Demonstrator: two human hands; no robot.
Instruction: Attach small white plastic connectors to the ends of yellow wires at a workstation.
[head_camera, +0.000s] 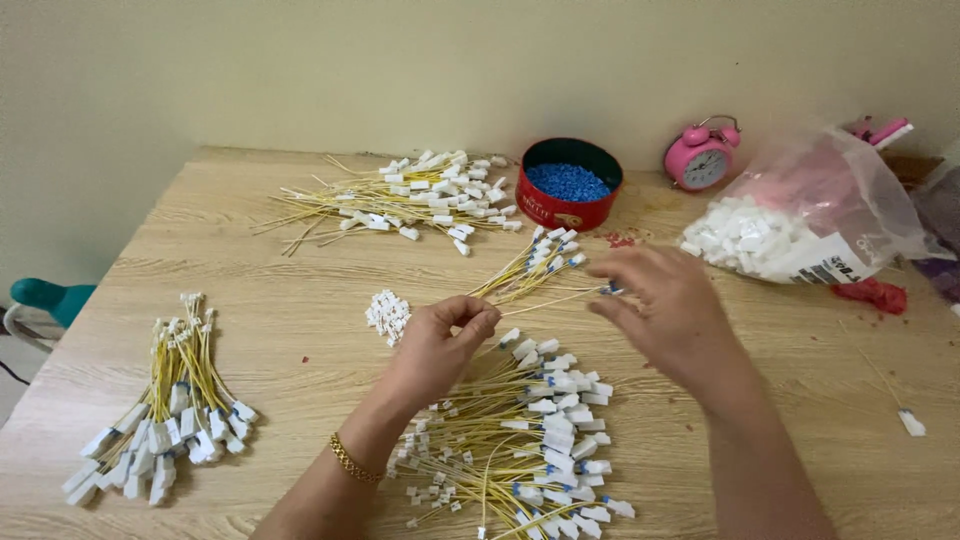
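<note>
From the head camera, the left hand (440, 340) had its thumb and fingers pinched together on one end of a thin yellow wire (545, 300); the right hand (665, 305) met the wire's far end, where a small blue piece sat, its fingers spread and only the tips closing on it; the wire ran taut between the two hands above the wooden table (300, 300), seemingly held that way so the end could be worked on clear of the piles. Just beyond it lay a small fan of wires with white ends (535, 265); beneath the hands spread a larger heap of wires with white connectors (530, 440), near enough to reach; a little cluster of loose white pieces (388, 314) lay just beside the left hand. A bundle (165, 420) rested well apart at the left edge; another pile (400, 200) lay at the back. A round red tin (568, 185) held blue beads; a clear plastic bag (810, 205) held white connectors; a pink alarm clock (702, 158) stood between them.
</note>
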